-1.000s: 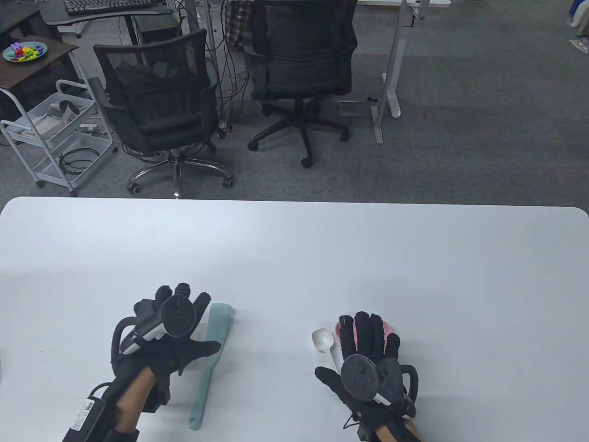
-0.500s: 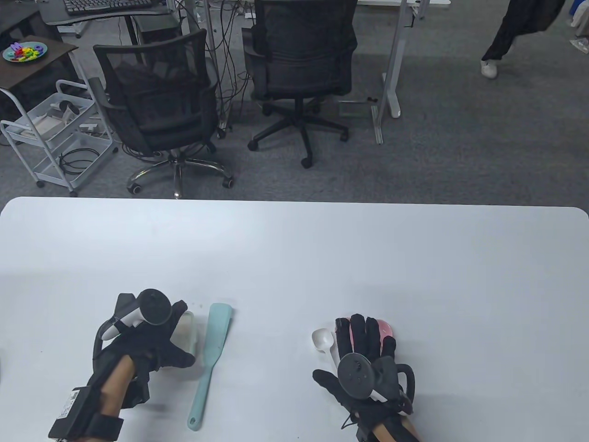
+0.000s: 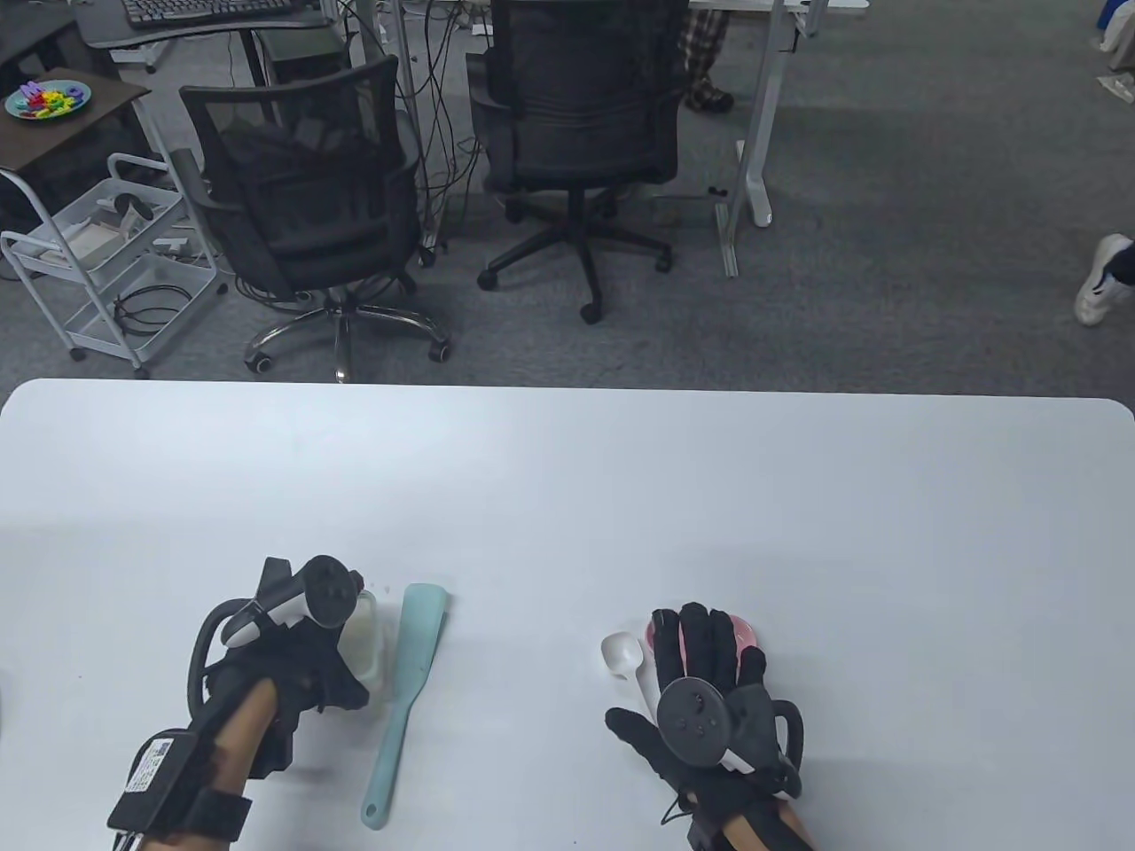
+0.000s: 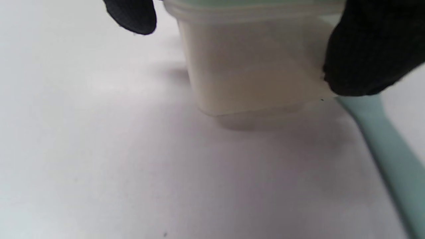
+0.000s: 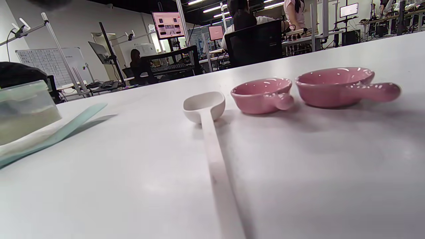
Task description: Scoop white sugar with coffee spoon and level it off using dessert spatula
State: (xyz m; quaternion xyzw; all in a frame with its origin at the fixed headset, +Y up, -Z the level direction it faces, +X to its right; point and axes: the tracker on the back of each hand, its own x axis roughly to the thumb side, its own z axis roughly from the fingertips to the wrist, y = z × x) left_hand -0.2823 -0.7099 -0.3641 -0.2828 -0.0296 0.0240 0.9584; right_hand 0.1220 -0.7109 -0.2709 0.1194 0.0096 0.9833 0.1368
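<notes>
left hand on sugar container; spoon and spatula lying free

the left hand [image 3: 284, 660] was found at the translucent sugar container [image 3: 365, 640], which stood on the white table [image 3: 567, 479] near its front edge. in the left wrist view the container [image 4: 252, 66] was seen with pale contents, and gloved fingers [image 4: 368, 53] were curled against its sides, so a grip on it was recorded. the mint dessert spatula [image 3: 406, 691] was observed flat on the table just right of the container, blade away from the person, touched by neither hand. the right hand [image 3: 705, 674] was held over the pink dishes [image 3: 743, 631], fingers straight and relaxed; nothing was held in it. in the right wrist view two pink handled dishes [image 5: 335, 86] were noted side by side, with the white coffee spoon [image 5: 206, 113] just to their left, bowl away from the person, lying free. whether the right palm touched the spoon handle could not be told.
</notes>
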